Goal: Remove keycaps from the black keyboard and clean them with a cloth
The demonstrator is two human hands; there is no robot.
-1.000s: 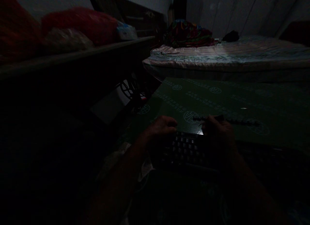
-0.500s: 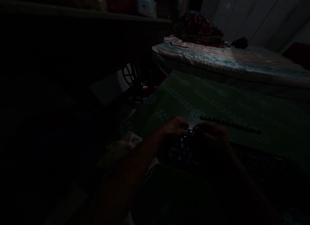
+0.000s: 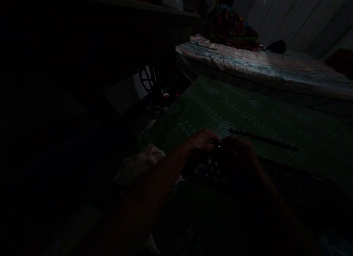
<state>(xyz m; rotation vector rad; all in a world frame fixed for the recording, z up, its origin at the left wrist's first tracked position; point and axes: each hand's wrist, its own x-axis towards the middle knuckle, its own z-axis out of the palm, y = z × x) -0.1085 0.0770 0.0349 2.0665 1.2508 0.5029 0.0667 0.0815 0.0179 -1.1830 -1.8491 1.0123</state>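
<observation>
In deep shadow, my left hand point(image 3: 203, 142) and my right hand point(image 3: 239, 148) meet over a dark keyboard point(image 3: 208, 172). The fingers of both are pressed together around a small spot with a shiny glint; what they hold is too dark to make out. Rows of keys show below my left hand, and the keyboard extends to the right beyond my right forearm. Just past my right hand a long, thin, dark strip with a bumpy edge point(image 3: 264, 139) lies on a green printed board point(image 3: 193, 116).
A crumpled pale cloth point(image 3: 146, 158) lies left of my left forearm. Behind the board is a bed with a striped sheet point(image 3: 248, 59) and a colourful fabric heap point(image 3: 228, 29). A dark table point(image 3: 154, 7) stands at upper left, with a spoked wheel point(image 3: 149, 79) below.
The view has shifted slightly and looks darker. Both hands stay together over the keyboard, their fingers now closer around the shiny spot. The strip lies where it was on the board.
</observation>
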